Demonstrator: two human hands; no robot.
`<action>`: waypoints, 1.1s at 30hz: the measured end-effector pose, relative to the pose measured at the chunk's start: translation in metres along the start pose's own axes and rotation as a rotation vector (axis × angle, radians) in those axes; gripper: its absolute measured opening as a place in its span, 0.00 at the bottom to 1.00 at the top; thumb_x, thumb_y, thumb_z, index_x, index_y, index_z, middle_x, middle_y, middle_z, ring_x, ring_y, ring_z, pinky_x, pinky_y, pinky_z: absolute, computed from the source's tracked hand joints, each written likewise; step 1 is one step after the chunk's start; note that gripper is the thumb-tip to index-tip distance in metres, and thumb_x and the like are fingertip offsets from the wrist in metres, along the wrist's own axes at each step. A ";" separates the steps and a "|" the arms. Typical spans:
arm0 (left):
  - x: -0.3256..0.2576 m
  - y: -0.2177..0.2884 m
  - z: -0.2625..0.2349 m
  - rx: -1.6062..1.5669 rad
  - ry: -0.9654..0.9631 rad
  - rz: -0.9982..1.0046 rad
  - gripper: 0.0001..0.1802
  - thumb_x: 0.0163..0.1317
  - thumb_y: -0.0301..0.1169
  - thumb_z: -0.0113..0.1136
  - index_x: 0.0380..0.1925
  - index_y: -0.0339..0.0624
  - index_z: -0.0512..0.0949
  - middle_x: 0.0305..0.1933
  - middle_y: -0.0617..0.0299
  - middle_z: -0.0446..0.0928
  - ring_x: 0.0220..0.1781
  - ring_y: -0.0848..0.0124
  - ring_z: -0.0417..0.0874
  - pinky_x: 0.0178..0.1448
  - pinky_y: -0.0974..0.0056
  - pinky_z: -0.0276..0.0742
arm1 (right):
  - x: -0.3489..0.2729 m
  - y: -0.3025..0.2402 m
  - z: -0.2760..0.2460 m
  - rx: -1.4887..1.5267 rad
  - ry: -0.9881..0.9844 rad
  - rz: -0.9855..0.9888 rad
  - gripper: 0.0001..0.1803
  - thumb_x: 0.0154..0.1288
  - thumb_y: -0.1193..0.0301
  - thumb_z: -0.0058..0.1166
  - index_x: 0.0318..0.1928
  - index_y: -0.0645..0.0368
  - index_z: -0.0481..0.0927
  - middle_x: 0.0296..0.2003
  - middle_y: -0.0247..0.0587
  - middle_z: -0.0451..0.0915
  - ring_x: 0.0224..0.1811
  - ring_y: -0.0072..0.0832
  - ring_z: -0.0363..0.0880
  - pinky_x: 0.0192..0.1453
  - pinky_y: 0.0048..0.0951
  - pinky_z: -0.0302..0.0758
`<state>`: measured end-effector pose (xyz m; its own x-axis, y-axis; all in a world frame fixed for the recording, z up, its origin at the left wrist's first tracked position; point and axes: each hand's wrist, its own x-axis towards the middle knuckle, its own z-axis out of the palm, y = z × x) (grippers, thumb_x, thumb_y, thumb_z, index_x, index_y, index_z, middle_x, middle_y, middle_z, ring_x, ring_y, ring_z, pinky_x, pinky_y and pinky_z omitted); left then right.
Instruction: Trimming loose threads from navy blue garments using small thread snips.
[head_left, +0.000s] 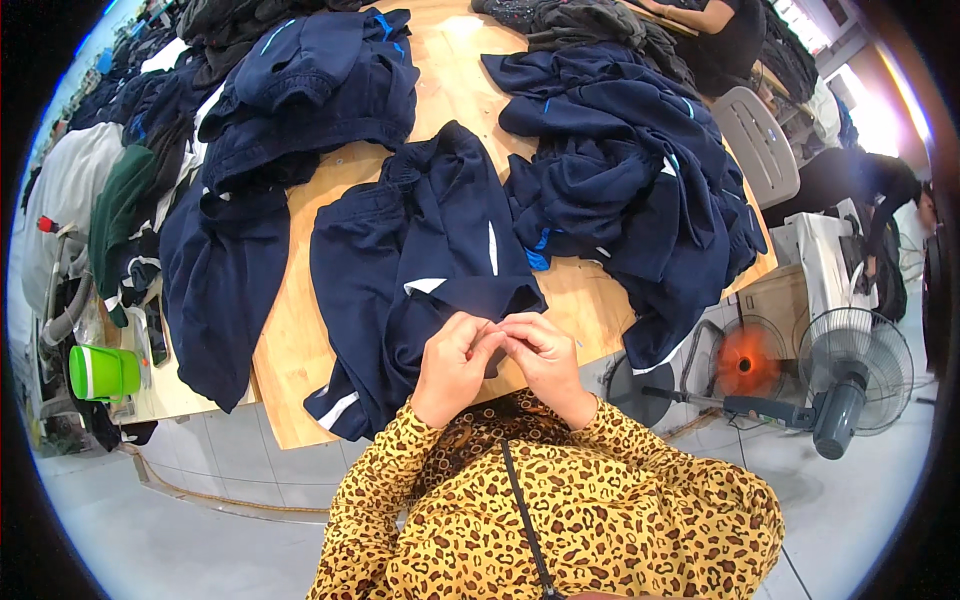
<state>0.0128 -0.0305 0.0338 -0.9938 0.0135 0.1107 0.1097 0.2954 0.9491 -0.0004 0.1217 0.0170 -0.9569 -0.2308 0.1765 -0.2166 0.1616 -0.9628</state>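
Observation:
A pair of navy trousers (450, 215) with white side inserts lies spread on the wooden table in front of me, its waistband turned away. At its near edge, my left hand (455, 365) and my right hand (545, 360) meet with their fingertips almost touching. Thumb and forefinger are pinched together on each hand. Dark cloth shows just behind and between them. Whatever sits between the fingertips is too small or too hidden to name.
Heaped navy garments lie on the table (280, 385) at left (310, 90) and right (620, 150). A standing fan (850, 370) and a grey chair (757, 145) are to the right. A green bucket (105, 372) stands left. Other people work at the far right.

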 end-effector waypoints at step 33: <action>0.028 -0.004 -0.049 -0.056 -0.741 -0.336 0.24 0.56 0.33 0.67 0.45 0.36 0.65 0.32 0.52 0.79 0.34 0.70 0.78 0.39 0.65 0.73 | 0.001 0.005 -0.012 0.189 -0.163 0.255 0.03 0.66 0.77 0.51 0.36 0.63 0.77 0.28 0.28 0.76 0.31 0.14 0.71 0.36 0.18 0.69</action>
<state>-0.0143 -0.0782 0.0475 -0.7266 0.5673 -0.3877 -0.2147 0.3485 0.9124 -0.0047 0.1339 0.0144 -0.9287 -0.3586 -0.0947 0.0795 0.0568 -0.9952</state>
